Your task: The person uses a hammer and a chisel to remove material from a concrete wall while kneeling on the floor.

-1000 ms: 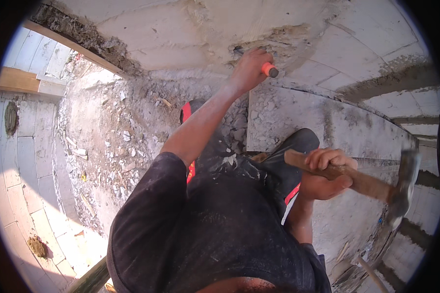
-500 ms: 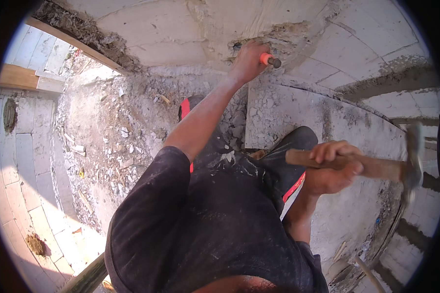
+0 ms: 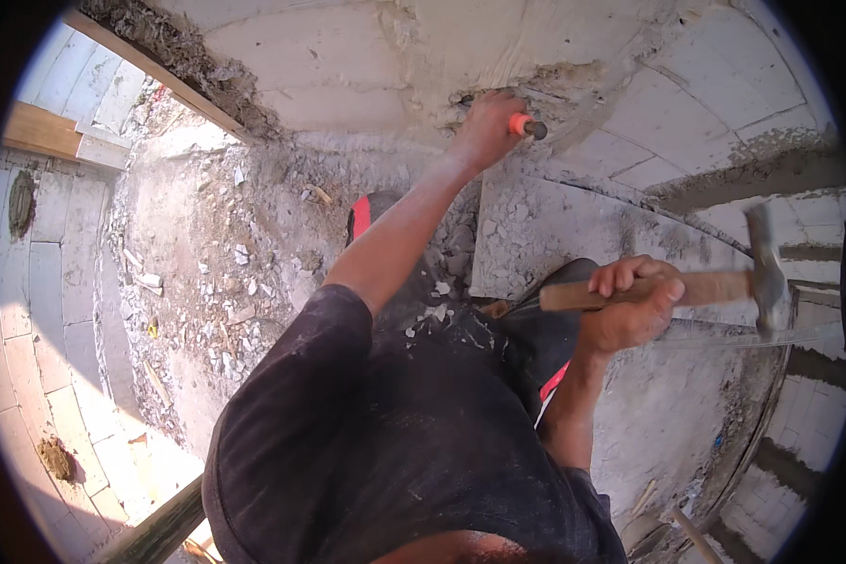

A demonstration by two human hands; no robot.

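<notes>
My left hand (image 3: 488, 130) is closed around a chisel (image 3: 528, 126) with an orange grip and a dark round striking end. It is held against a broken patch (image 3: 559, 89) in the pale block wall; the hand and wall hide the chisel's tip. My right hand (image 3: 630, 303) grips the wooden handle of a hammer (image 3: 696, 289), off to the right and lower than the chisel. The hammer's metal head (image 3: 766, 271) points right, away from the chisel, and is slightly blurred.
Rubble (image 3: 226, 291) and white chips cover the floor on my left. A flat grey board (image 3: 536, 230) lies before my right knee, with debris on it. Wooden planks (image 3: 160, 75) frame an opening at upper left. A round pole (image 3: 164, 526) slants at lower left.
My right hand and the hammer have shifted a little up and to the left. My left hand keeps the chisel at the same patch of wall, while the whole view has shifted slightly.
</notes>
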